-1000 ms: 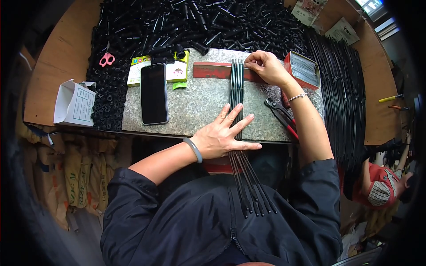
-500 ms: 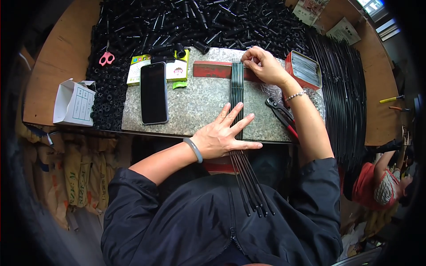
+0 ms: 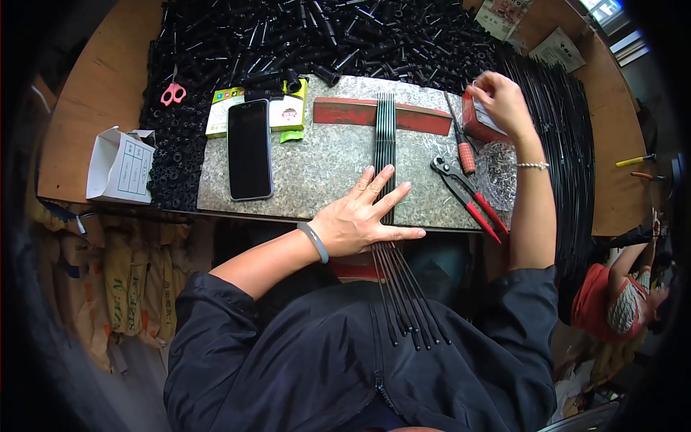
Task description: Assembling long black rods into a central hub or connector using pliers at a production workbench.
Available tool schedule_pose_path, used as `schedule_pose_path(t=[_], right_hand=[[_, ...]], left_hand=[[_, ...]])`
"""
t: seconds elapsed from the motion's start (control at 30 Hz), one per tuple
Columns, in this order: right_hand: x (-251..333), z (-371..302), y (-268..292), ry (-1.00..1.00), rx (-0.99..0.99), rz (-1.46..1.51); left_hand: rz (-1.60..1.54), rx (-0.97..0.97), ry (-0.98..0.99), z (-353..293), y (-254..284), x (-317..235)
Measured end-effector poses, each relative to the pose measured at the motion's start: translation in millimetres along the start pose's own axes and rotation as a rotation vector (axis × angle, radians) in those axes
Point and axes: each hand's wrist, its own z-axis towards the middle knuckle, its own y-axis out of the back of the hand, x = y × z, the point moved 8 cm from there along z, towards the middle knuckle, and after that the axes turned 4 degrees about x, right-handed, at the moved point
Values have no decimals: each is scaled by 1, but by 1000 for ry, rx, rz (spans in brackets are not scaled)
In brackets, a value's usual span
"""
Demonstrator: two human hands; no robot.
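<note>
My left hand point(image 3: 356, 219) lies with fingers spread across a row of thin black rods point(image 3: 386, 147), pressing them down at the worktop's near edge. The rods run side by side over a red metal bar point(image 3: 345, 111), and their rounded black tips point(image 3: 417, 338) fan out over my lap. To the right, my right hand point(image 3: 500, 101) hovers above a red tin point(image 3: 479, 119) and partly hides it. Its thumb and fingertips are pinched together; whatever may be between them is too small to make out.
Red-handled pliers point(image 3: 471, 198), a red-handled screwdriver point(image 3: 464, 147) and a clear dish of small metal bits point(image 3: 497, 173) lie right. A phone point(image 3: 250, 151) rests against a printed box point(image 3: 291, 115) on the left. Black parts point(image 3: 345, 36) heap behind; long black rods point(image 3: 561, 144) pile right.
My right hand has left the rods' far ends and moved right, over the red tin, uncovering the screwdriver and pliers. My left hand has stayed put; the rod tips have shifted slightly.
</note>
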Motion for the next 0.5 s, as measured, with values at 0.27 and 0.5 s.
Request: schedule_pose_path(t=[0.27,0.5], right_hand=[[-41,-30,4,30,10,-148],[5,-20,0,65,-182,312]], left_hand=[[68,37,-32,3,-4,-1],[91,36,-26,4,-1,-2]])
